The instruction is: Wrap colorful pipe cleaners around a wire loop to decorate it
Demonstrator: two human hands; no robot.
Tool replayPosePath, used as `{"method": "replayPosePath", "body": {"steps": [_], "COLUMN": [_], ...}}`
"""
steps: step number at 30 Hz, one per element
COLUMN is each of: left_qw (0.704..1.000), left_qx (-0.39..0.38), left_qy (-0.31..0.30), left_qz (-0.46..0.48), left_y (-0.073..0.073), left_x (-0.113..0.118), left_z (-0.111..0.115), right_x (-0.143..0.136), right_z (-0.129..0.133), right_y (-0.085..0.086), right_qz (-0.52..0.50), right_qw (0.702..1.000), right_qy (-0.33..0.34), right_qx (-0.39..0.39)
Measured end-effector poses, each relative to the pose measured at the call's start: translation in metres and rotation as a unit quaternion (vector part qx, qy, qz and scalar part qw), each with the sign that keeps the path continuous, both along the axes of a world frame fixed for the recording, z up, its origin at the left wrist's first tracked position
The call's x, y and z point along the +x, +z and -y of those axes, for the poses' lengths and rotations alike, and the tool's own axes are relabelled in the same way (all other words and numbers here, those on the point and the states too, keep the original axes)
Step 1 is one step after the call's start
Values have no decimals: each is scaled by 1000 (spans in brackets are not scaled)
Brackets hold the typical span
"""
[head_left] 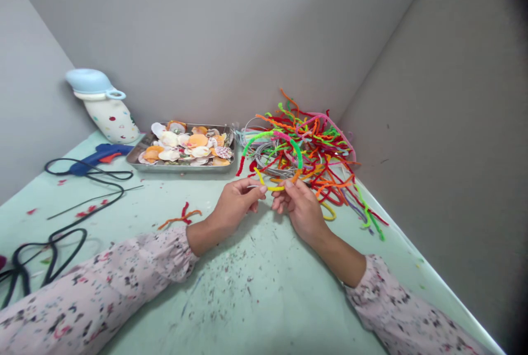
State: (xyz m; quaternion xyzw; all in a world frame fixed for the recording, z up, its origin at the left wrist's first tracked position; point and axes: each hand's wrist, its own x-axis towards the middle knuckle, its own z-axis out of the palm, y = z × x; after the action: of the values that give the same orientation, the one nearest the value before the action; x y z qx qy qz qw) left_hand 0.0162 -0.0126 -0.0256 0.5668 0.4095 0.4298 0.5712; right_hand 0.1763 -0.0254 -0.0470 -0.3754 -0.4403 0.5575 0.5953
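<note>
Between my hands is a ring wrapped in pipe cleaners (298,153), with red, green, pink, orange and yellow sections around its curve. My left hand (236,201) pinches its lower left part, where a yellow end sticks up near the fingertips. On the lower right, my right hand (303,209) grips the ring with thumb and fingers by the orange and yellow sections. Behind the ring spreads a tangled heap of colourful pipe cleaners (330,143). A small twist of orange and red pipe cleaner (181,217) lies left of my left hand.
A metal tray (181,168) of seashells (198,140) stands at the back. To its left are a blue glue gun (93,160), a black cord (61,237) and a white bottle with a light blue cap (109,116). Grey walls (231,42) border the table.
</note>
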Motion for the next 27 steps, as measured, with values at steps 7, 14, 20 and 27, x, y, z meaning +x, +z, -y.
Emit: {"method": "replayPosePath", "body": {"steps": [7, 14, 20, 27], "left_qw": [1000, 999, 999, 1000], "left_qx": [5, 16, 32, 13], "left_qy": [-3, -3, -2, -3], "left_qz": [-10, -28, -27, -4], "left_y": [-1, 3, 2, 1], "left_x": [-1, -2, -2, 1], "left_z": [0, 1, 2, 2], "right_x": [0, -2, -2, 0], "right_z": [0, -1, -1, -2], "right_y": [0, 2, 4, 4], "right_qz": [-16, -48, -66, -96], "right_qw": [1000, 998, 996, 993], "right_qy": [6, 11, 16, 19], "right_qx": [-12, -32, -49, -60]}}
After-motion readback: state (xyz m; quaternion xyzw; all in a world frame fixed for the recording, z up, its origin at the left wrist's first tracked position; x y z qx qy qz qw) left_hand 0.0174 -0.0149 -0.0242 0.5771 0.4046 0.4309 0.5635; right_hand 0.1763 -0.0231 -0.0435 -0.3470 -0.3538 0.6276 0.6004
